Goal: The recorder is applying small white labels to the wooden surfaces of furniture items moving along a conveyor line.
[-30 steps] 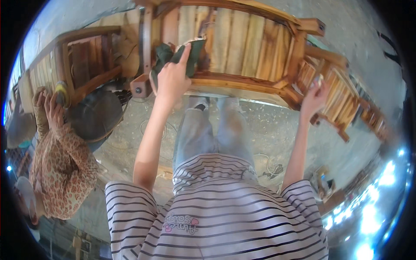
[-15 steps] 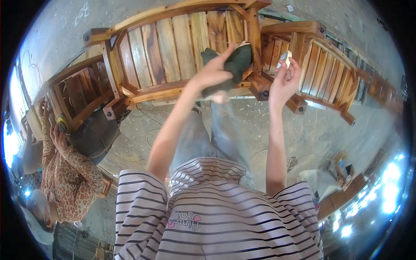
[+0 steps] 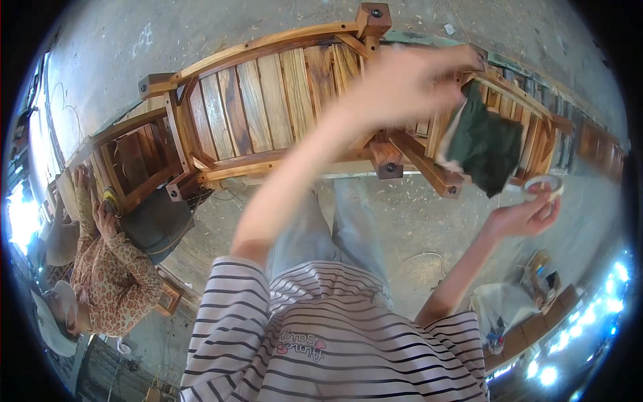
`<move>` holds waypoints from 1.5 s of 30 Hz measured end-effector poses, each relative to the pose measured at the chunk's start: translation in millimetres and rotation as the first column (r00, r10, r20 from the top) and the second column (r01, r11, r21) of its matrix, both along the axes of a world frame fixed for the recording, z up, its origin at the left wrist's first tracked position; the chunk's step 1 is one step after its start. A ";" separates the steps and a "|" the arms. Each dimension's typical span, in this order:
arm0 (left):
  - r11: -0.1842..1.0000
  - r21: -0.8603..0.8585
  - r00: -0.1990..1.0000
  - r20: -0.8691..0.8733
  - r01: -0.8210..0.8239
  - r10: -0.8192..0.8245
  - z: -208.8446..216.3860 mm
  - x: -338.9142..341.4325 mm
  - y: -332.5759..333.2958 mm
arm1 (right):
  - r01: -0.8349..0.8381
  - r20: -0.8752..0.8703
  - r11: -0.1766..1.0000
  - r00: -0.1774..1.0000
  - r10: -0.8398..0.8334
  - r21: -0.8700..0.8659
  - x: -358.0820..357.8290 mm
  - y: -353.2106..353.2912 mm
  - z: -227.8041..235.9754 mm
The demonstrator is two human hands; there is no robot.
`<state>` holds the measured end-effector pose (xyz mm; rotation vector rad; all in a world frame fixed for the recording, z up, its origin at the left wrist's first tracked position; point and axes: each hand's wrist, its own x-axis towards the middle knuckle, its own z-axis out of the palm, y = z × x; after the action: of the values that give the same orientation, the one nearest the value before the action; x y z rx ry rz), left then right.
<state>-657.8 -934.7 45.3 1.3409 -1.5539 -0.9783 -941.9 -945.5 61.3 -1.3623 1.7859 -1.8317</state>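
Left hand [image 3: 402,84] is raised and blurred, grip pinched shut on a dark green cloth [image 3: 485,144] that hangs in front of the wooden chair [image 3: 268,107]. Right hand [image 3: 526,216] is held out palm up, fingers curled closed around a small tape roll [image 3: 544,184], just below the cloth. Another person [image 3: 100,281] in a patterned top works by a second chair [image 3: 127,161] on the left.

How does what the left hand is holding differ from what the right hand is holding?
The left hand pinches a dark green cloth; the right hand holds a pale roll of tape. The cloth is limp, flat and hanging; the roll is a stiff small ring. The cloth is far larger. Both are held above the wooden chair.
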 end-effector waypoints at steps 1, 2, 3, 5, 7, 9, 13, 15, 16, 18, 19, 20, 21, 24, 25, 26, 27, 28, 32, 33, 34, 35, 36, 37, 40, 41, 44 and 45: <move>0.983 0.031 0.979 0.103 -0.179 0.175 -16.9 33.1 -2.4 | 0.003 0.003 1.000 1.000 -0.003 -0.004 -6.8 0.8 1.5; 0.971 0.054 0.967 0.117 -0.234 0.227 -47.8 78.0 -7.1 | -0.035 -0.019 0.999 0.999 0.035 -0.003 -12.6 2.9 1.4; 0.854 0.158 0.778 0.519 -0.495 0.355 -65.2 111.2 -11.6 | -0.068 -0.047 0.998 0.997 0.068 0.002 -18.4 7.1 1.0; 0.732 0.259 0.653 0.686 -0.630 0.320 -118.2 188.4 -2.1 | -0.145 0.005 0.989 0.989 0.145 0.030 -11.9 19.3 3.7; 0.770 0.239 0.637 0.724 -0.592 0.264 -198.2 269.3 45.4 | -0.522 0.410 0.820 0.818 0.402 0.237 21.5 35.4 3.1; 0.772 0.363 0.710 0.687 -0.522 0.157 -196.0 247.1 30.8 | -0.592 0.483 0.740 0.774 0.410 0.320 28.9 46.7 -1.7; 0.731 0.489 0.760 0.647 -0.477 0.063 -148.5 204.3 54.1 | -0.755 0.719 0.534 0.604 0.344 0.380 49.4 62.2 -27.8; 0.713 0.508 0.785 0.612 -0.483 0.096 -112.2 174.0 81.4 | -0.721 0.718 0.538 0.640 0.274 0.437 56.7 70.5 -46.0; 0.714 0.513 0.804 0.582 -0.478 0.120 -94.6 160.3 100.5 | -0.719 0.710 0.510 0.653 0.263 0.472 56.7 71.9 -60.0; 0.588 0.711 0.885 0.466 -0.385 0.016 -39.9 134.0 126.7 | -0.695 0.673 0.433 0.702 0.232 0.574 59.8 71.5 -78.1; 0.672 0.648 0.901 0.429 -0.358 0.066 -34.6 127.4 149.2 | -0.702 0.679 0.425 0.695 0.235 0.572 63.2 72.0 -86.9; 0.751 0.575 0.918 0.381 -0.325 0.106 -35.2 120.9 169.4 | -0.658 0.639 0.396 0.742 0.201 0.640 63.1 73.0 -99.9; 0.749 0.578 0.919 0.380 -0.324 0.104 -22.6 117.8 184.2 | -0.609 0.593 0.364 0.787 0.168 0.705 60.3 73.0 -109.6; 0.781 0.611 0.972 0.232 -0.129 -0.021 -10.0 139.0 232.5 | -0.772 0.668 0.173 0.621 0.410 0.611 93.9 79.0 -72.3; 0.820 0.545 0.944 0.330 -0.177 -0.016 -15.5 158.3 250.3 | -0.734 0.596 0.088 0.609 0.523 0.674 113.0 81.1 -49.3; 0.745 0.593 0.911 0.409 -0.306 0.049 -17.2 177.6 263.5 | -0.642 0.560 0.127 0.736 0.380 0.756 127.5 78.0 -49.9; 0.653 0.621 0.863 0.495 -0.434 0.103 -19.5 197.0 276.5 | -0.641 0.561 0.121 0.735 0.380 0.758 118.4 67.3 -81.5; 0.526 0.669 0.776 0.630 -0.524 -0.029 -27.4 211.2 282.5 | -0.573 0.504 0.033 0.745 0.436 0.819 89.9 50.5 -121.1; 0.343 0.698 0.738 0.675 -0.628 -0.021 -102.7 242.3 379.3 | -0.375 0.319 -0.053 0.697 0.642 0.926 99.7 48.7 -157.0; 0.477 0.650 0.797 0.560 -0.591 0.225 -108.5 236.6 385.2 | -0.363 0.313 -0.059 0.699 0.643 0.930 98.0 50.8 -160.1; 0.357 0.697 0.776 0.491 -0.622 0.395 -112.4 233.1 390.9 | -0.425 0.360 -0.057 0.679 0.641 0.903 95.1 52.0 -162.9; 0.347 0.699 0.773 0.490 -0.625 0.403 -117.5 228.7 396.2 | -0.493 0.409 -0.058 0.646 0.644 0.868 94.7 49.5 -166.1; 0.390 0.666 0.755 0.431 -0.636 0.495 -124.2 224.5 403.6 | -0.520 0.434 -0.028 0.681 0.590 0.854 92.8 50.8 -168.6; 0.428 0.627 0.730 0.364 -0.651 0.578 -129.7 220.3 410.7 | -0.520 0.437 -0.037 0.673 0.597 0.853 82.1 52.5 -171.9; 0.371 0.614 0.642 0.303 -0.697 0.705 -118.2 209.6 409.1 | -0.487 0.344 0.061 0.695 0.632 0.871 68.1 60.1 -166.7; 0.278 0.644 0.577 0.314 -0.713 0.754 -109.6 204.6 408.9 | -0.495 0.355 0.049 0.685 0.637 0.868 76.0 62.6 -155.6; 0.267 0.564 0.513 0.337 -0.781 0.790 -107.3 202.4 411.5 | -0.492 0.342 0.123 0.744 0.574 0.862 82.5 68.8 -140.6; 0.260 0.561 0.504 0.339 -0.786 0.794 -116.9 203.6 415.4 | -0.496 0.345 0.119 0.737 0.580 0.860 82.4 67.1 -144.8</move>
<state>-454.2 -519.4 -71.5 2.2804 -0.2250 -0.8329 -859.5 -878.4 -83.5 -1.2409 1.5197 -0.1572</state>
